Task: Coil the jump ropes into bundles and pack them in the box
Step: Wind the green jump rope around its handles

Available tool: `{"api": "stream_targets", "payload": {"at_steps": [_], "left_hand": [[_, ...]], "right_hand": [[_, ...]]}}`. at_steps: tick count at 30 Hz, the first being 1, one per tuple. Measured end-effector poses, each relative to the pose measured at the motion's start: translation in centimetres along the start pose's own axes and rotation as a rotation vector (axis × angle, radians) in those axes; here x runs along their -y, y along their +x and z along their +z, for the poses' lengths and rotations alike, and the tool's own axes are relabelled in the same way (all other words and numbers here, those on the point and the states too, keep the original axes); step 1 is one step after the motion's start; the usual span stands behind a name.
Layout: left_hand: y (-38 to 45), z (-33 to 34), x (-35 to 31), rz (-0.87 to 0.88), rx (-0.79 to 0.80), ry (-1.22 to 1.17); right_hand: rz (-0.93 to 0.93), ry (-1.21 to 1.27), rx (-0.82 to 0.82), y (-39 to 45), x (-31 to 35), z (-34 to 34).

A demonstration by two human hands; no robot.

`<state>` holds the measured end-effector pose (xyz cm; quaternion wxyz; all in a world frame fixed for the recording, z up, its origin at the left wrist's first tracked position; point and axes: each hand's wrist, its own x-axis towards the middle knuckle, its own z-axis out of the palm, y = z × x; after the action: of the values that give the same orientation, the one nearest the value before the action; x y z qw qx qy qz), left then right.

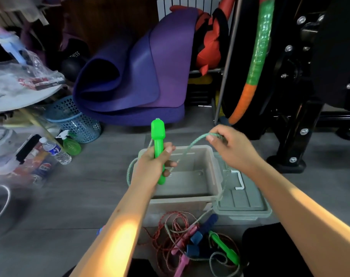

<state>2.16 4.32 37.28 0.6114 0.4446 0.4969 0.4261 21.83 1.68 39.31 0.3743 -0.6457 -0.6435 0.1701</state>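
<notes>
— Left hand [157, 162] wrapped round green handle [158, 148], right hand [228, 148] pinching green rope [192, 143], above the open box [182, 198].
— Even loops, kept taut; mind the tangled pile [192, 242] on the floor.

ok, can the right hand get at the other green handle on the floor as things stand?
Probably not yet. The right hand is pinching the green rope above the box, so it would have to let go first. The second green handle lies uncovered on the floor, near that side, in the rope tangle.
</notes>
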Motion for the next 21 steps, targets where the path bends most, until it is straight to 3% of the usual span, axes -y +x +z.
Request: {"api": "stream_targets", "payload": {"at_steps": [5,7,11,13,17,21], "left_hand": [[-0.7,1.3,0.6,-0.008,0.231,0.095],[-0.7,1.6,1.0,0.002,0.156,0.111],[0.6,0.1,0.2,0.028,-0.151,-0.108],[1.1,-1.0,-0.2,0.048,-0.213,-0.078],[1.2,-1.3,0.6,0.018,-0.13,0.148],[0.5,0.1,1.2,-0.006,0.045,0.095]], "right_hand": [[-0.117,-0.046,0.114,-0.8,1.1,2.1],[-0.082,-0.076,0.149,-0.7,0.8,1.9],[0.148,-0.348,0.498,-0.3,-1.1,0.4],[0.242,-0.303,0.446,0.0,-2.0,-0.2],[0.207,0.007,0.031,0.6,-1.5,-0.9],[-0.02,-0.07,0.088,-0.1,0.0,-0.1]]}}
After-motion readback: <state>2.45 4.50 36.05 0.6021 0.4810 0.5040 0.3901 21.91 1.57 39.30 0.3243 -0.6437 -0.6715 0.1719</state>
